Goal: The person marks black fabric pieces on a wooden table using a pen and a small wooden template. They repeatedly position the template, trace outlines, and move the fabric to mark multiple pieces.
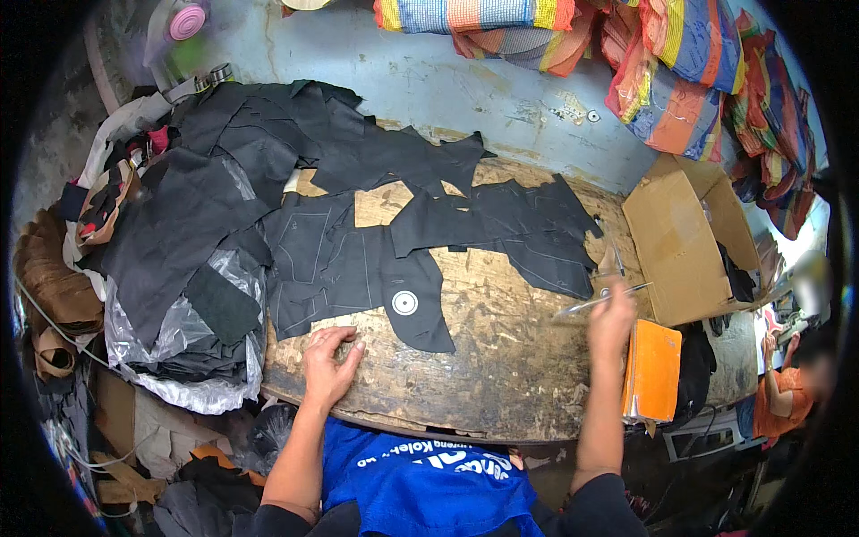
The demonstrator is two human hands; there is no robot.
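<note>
My left hand [329, 360] rests palm down on the worn wooden table [501, 349], fingers bent, just below the edge of a black fabric piece [331, 268] with chalk lines. My right hand [611, 318] is raised over the table's right side and grips a thin clear ruler [598, 302] that points left and right. More black cut pieces [510, 228] lie spread across the table's far half. A small round white and grey disc [404, 302] sits on one black piece.
A heap of black fabric on clear plastic [192, 358] fills the left. An open cardboard box [684, 242] stands at the right, an orange book [653, 370] below it. Striped colourful bags [662, 63] hang behind. Another person in orange [783, 394] sits at far right.
</note>
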